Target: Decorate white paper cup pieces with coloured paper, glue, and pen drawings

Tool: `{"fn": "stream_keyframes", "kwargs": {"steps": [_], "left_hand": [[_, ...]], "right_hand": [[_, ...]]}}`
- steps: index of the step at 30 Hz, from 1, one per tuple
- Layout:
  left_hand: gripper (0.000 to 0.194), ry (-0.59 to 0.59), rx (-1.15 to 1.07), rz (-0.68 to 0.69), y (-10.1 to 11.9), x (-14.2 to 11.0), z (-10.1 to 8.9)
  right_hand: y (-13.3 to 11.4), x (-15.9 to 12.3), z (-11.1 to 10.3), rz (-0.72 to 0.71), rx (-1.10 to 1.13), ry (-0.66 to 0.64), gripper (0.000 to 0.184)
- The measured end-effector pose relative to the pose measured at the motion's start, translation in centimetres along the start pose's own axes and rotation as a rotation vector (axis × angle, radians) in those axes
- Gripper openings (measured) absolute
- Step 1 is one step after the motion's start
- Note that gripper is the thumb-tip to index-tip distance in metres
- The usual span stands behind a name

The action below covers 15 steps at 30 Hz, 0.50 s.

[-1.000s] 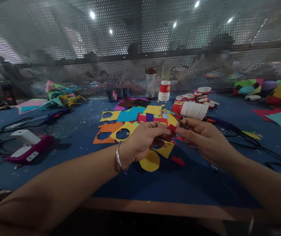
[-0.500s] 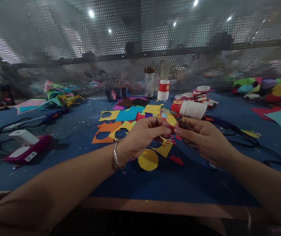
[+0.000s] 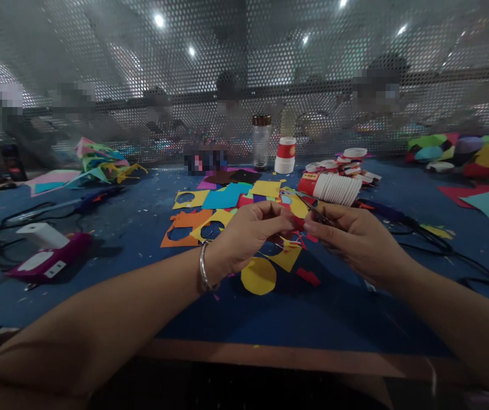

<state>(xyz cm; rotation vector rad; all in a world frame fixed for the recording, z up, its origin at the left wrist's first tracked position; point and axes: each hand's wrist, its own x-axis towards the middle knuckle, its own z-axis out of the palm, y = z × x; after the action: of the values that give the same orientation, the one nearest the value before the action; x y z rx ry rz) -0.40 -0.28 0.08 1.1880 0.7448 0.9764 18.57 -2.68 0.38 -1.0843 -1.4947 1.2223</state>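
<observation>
My left hand [image 3: 251, 233] pinches a small piece of red paper [image 3: 298, 223], mostly covered by the fingers. Close beside it, my right hand [image 3: 351, 236] is closed on a pair of scissors [image 3: 315, 212], whose dark blades point up and to the left. Its handles are hidden in the palm. Below my left hand lies a yellow paper disc [image 3: 259, 276]. A red paper scrap [image 3: 308, 277] rests to the right of the disc. Yellow sheets with round holes and an orange cut sheet [image 3: 193, 219] lie behind and left of my left hand.
A stack of paper cups [image 3: 334, 189] lies on its side behind my right hand. Further back stand a glass bottle [image 3: 261, 142] and upright paper cups [image 3: 286, 155]. A purple power strip [image 3: 52, 265] with a white plug sits at left; glue guns with black cords lie on both sides.
The scissor blades look closer together than before. Both hands stay almost in place, and the view has shifted very slightly.
</observation>
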Motion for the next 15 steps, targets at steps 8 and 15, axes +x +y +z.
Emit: {"fn": "stream_keyframes", "kwargs": {"steps": [8,15], "left_hand": [[0.008,-0.007,0.31,0.107,0.3,0.8,-1.1],[0.016,-0.18,0.618,0.066,-0.1,1.9,-2.9]], "right_hand": [[-0.3,0.2,-0.3,0.035,0.04,0.151,0.045],[-0.4,0.9,-1.3,0.065,0.07,0.34,0.053]]}}
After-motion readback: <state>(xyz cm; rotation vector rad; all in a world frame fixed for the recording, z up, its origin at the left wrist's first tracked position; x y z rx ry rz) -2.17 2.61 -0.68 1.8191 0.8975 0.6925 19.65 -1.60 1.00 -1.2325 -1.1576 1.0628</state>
